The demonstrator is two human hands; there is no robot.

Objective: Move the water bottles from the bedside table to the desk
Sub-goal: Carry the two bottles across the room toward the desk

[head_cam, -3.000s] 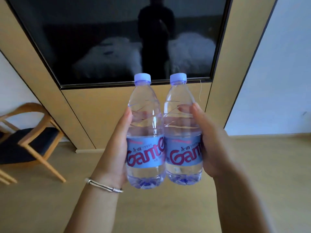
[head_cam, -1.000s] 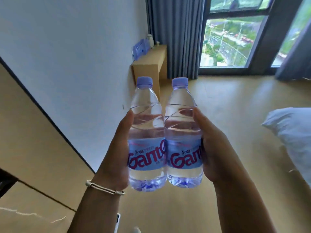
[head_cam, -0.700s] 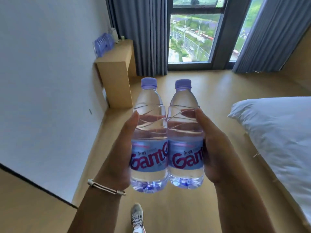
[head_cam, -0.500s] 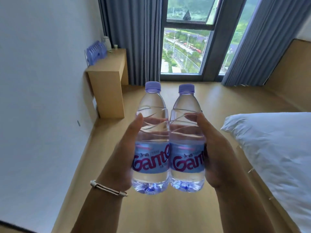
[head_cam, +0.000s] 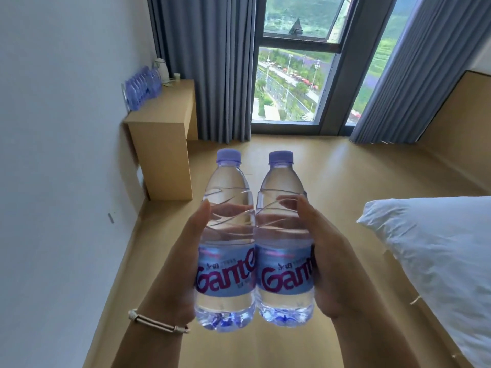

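Change since half a second ago: both bottles stay pressed side by side in the same two-handed hold, while the desk and window sit a little larger and lower in view — the person appears to be walking toward them.
Left bottle (head_cam: 226,243): upright, cap on top, label facing the camera, carried in the air at chest level.
Right bottle (head_cam: 283,240): upright too, its side touching the left bottle along the label.
Left hand (head_cam: 183,264): curled round the outer side of the left bottle, thumb up along the clear shoulder, fingers seen through the water behind it; a cord bracelet (head_cam: 159,321) is on the wrist.
Right hand (head_cam: 328,264): curled round the outer side of the right bottle in the mirror grip.
Desk (head_cam: 164,120): ahead and to the left of the hands, against the left wall, well apart from the bottles.
Already on the desk: a row of similar bottles (head_cam: 142,87) along the wall edge, a white kettle (head_cam: 162,70) at the far corner by the curtain.
Free spot: bare top along the front edge and near corner of the desk.
Key relation: the desk lies forward-left, so the left hand is the nearer one — its bottle would likely go down first.
Long axis: both bottles vertical, so they can be lowered straight onto their bases.
Bed (head_cam: 435,261): at the right, clear of the path.
Progress: mid-carry, nothing set down yet.
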